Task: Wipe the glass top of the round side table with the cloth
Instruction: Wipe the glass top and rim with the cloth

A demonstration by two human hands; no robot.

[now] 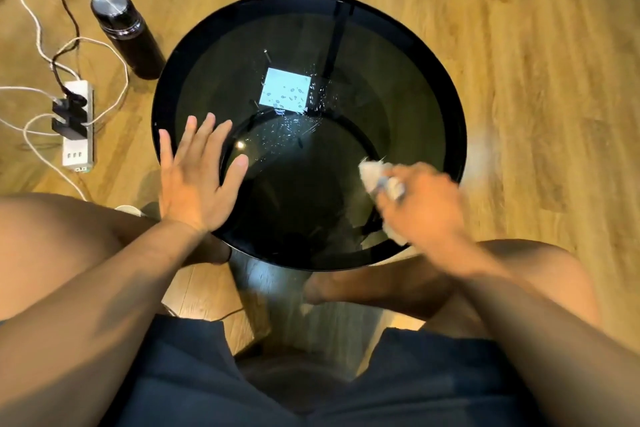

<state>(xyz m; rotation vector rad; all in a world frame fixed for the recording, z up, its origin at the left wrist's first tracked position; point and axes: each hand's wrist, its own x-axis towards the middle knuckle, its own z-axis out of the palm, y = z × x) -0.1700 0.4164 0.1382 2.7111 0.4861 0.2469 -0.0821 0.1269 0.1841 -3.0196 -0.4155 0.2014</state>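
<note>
Fingers of the right hand [427,199] are curled round the cloth [375,175]; left hand [194,191] is spread on the bench [311,28]

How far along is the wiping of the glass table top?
Early to midway, I'd judge. Done: the near part of the glass top looks dark and free of drops. In hand: the right hand grips the cloth at the near right edge, blurred with motion, while the left hand rests flat on the left rim. Left: water drops scattered around the centre.
</note>
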